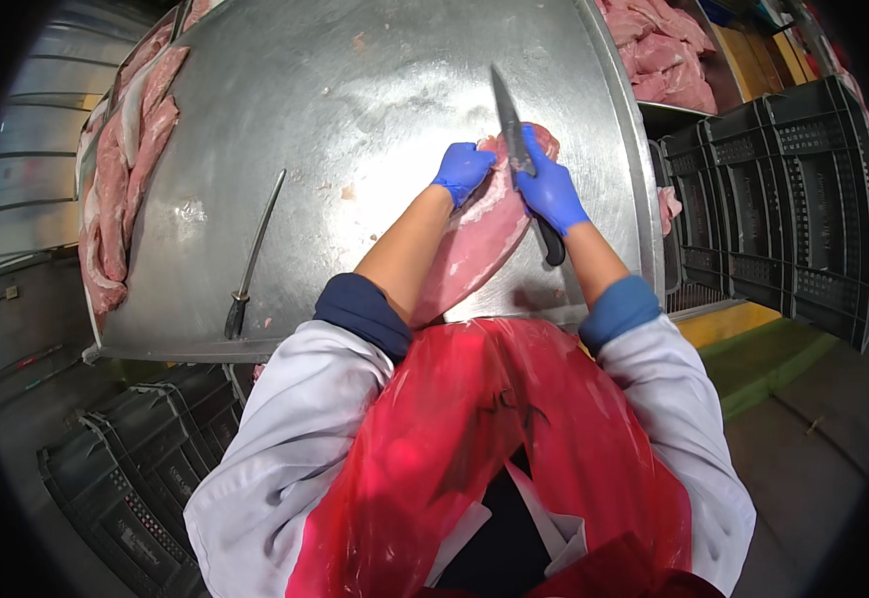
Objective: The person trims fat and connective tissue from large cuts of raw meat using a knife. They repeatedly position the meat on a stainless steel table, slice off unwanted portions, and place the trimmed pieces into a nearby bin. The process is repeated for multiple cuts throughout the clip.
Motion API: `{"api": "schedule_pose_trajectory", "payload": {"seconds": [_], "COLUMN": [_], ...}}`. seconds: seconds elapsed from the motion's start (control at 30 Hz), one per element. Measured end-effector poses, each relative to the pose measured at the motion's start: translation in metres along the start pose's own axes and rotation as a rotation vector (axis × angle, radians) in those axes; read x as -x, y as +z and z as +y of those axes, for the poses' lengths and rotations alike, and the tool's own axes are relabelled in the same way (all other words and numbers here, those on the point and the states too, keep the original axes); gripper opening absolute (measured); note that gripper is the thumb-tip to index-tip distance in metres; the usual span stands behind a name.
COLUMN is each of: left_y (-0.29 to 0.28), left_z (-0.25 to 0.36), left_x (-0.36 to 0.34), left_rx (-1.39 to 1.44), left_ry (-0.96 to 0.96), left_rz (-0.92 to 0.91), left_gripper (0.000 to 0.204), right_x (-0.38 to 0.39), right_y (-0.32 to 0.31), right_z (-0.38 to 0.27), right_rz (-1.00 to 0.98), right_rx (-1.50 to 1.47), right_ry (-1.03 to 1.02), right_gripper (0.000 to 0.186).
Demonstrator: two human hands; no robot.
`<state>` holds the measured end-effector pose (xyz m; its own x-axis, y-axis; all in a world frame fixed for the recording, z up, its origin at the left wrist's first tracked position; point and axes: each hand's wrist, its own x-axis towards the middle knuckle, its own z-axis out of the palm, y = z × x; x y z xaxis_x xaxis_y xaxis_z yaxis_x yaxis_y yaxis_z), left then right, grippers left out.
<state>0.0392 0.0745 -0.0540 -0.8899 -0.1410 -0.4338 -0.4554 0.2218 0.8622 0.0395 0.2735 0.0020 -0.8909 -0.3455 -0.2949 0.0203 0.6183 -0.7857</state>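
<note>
Mid-frame on the steel bench (285, 90), the pork loin (479, 244) slants up rightward; left hand (464, 169) grip pinches its upper-left edge, right hand (551, 191), nearer its upper end, clamps the knife (505, 105).

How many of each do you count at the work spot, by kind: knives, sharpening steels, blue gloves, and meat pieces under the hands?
Knife: 1
Sharpening steel: 1
Blue gloves: 2
Meat piece under the hands: 1
Total: 5
</note>
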Motion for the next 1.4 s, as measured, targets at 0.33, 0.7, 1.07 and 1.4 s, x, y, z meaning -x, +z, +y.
{"api": "schedule_pose_trajectory", "payload": {"seconds": [0.33, 0.7, 1.07, 1.4], "left_y": [0.007, 0.004, -0.007, -0.035], "left_z": [0.017, 0.059, 0.104, 0.137], "left_x": [0.009, 0.025, 0.059, 0.117], "left_rx": [0.005, 0.048, 0.401, 0.694], "left_ry": [0.117, 0.183, 0.164, 0.243], "left_rz": [0.056, -0.041, -0.104, -0.061], "left_gripper": [0.027, 0.016, 0.003, 0.014], "right_x": [-0.004, 0.005, 0.051, 0.08], "right_y": [-0.006, -0.024, -0.024, -0.001], "right_z": [-0.002, 0.006, -0.012, -0.027], "right_rz": [-0.131, -0.327, -0.49, -0.575], "right_rx": [0.316, -0.038, -0.122, -0.116], "right_ry": [-0.208, -0.06, 0.038, -0.01], "right_gripper": [0.073, 0.068, 0.068, 0.071]}}
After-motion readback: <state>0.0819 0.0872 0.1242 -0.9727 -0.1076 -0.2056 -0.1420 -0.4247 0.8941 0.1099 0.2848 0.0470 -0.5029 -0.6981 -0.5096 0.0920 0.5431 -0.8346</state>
